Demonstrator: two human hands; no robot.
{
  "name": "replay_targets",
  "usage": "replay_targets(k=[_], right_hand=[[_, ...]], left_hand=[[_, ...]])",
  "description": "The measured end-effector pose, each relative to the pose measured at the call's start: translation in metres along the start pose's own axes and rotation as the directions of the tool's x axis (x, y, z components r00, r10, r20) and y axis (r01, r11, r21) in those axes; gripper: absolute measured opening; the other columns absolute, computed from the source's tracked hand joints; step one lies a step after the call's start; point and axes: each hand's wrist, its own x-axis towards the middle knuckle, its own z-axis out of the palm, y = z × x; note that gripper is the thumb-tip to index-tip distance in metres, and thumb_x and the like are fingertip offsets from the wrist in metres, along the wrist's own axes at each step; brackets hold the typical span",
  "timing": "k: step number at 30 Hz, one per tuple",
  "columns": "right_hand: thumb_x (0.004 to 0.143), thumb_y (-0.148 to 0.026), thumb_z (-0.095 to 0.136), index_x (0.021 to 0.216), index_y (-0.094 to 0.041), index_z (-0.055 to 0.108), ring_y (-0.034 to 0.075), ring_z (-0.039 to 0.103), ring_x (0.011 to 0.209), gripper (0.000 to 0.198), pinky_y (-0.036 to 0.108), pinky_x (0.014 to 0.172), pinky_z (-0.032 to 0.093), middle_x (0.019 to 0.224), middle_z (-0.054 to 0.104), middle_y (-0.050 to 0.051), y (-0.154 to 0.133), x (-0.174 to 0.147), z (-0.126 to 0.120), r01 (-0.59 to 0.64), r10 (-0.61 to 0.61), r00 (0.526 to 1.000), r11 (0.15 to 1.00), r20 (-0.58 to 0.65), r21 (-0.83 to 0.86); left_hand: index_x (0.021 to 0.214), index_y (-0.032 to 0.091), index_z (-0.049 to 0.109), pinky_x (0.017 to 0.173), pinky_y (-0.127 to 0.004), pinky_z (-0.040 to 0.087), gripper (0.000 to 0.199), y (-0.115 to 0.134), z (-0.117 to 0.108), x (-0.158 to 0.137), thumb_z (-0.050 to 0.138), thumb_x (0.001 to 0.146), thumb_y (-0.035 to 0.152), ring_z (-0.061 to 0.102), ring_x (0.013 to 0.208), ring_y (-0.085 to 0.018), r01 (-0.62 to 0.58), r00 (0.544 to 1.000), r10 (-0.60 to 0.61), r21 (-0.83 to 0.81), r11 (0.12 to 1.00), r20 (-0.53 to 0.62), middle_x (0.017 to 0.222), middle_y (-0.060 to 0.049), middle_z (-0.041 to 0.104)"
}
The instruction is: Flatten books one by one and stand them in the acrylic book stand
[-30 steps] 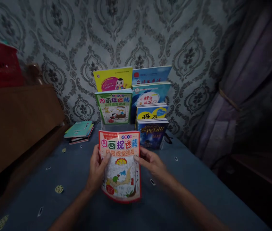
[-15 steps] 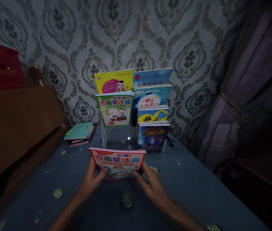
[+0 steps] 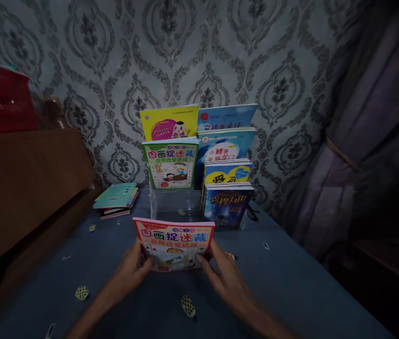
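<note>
A pink-edged picture book (image 3: 174, 247) is held up by its two sides, its cover facing me. My left hand (image 3: 134, 266) is closed on the left edge, thumb on the cover. On the right edge my right hand (image 3: 222, 268) grips it, thumb also on the front. Just beyond stands a clear display rack (image 3: 174, 202). Its left side holds a green picture book (image 3: 171, 165) and a yellow book (image 3: 169, 123). On its right side stand a dark blue book (image 3: 227, 207), a yellow-and-blue book (image 3: 226, 174), a teal book (image 3: 227, 146) and a blue book (image 3: 227, 117).
A small stack of books (image 3: 116, 197) lies left of the rack on the blue tablecloth (image 3: 143, 310). Further left, a red basket (image 3: 2, 99) sits on a brown wooden cabinet (image 3: 30, 188). A tied curtain (image 3: 333, 188) hangs at the right, and patterned wallpaper (image 3: 206, 56) covers the wall behind.
The pink-edged book is held more upright, so more of its cover shows. Both hands keep their grip on its sides. The view has shifted slightly.
</note>
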Motion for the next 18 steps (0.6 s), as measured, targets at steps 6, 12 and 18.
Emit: replay_targets(k=[6,12,18], right_hand=[[0.091,-0.044,0.054,0.124,-0.025,0.060,0.031,0.071,0.091,0.038,0.045,0.083,0.056,0.106,0.076,0.010,0.005,0.005,0.000,-0.041,0.041,0.999,0.999,0.014,0.002],[0.086,-0.046,0.062,0.114,-0.026,0.064,0.033,0.070,0.092,0.035,0.047,0.082,0.056,0.107,0.076,0.010,0.009,0.007,-0.004,-0.072,0.071,0.997,0.997,0.032,0.023],[0.089,-0.045,0.056,0.115,-0.025,0.063,0.032,0.071,0.084,0.034,0.044,0.076,0.057,0.099,0.076,0.010,-0.006,0.037,-0.014,0.044,-0.043,0.999,0.996,0.026,-0.080]], left_hand=[[0.110,0.021,0.061,0.071,-0.030,0.049,0.035,0.009,0.003,0.005,0.066,0.076,0.025,0.064,0.081,-0.023,0.043,0.999,-0.042,-0.069,0.997,0.003,0.093,-0.004,0.072],[0.116,0.021,0.060,0.085,-0.034,0.052,0.045,0.015,0.003,0.006,0.068,0.072,0.020,0.066,0.097,-0.026,0.011,1.000,-0.008,-0.136,0.991,0.018,0.109,-0.006,0.073],[0.119,0.021,0.059,0.085,-0.035,0.053,0.044,0.026,-0.006,0.033,0.069,0.075,0.023,0.067,0.097,-0.026,-0.082,0.996,0.084,-0.099,0.992,0.016,0.110,-0.007,0.073]])
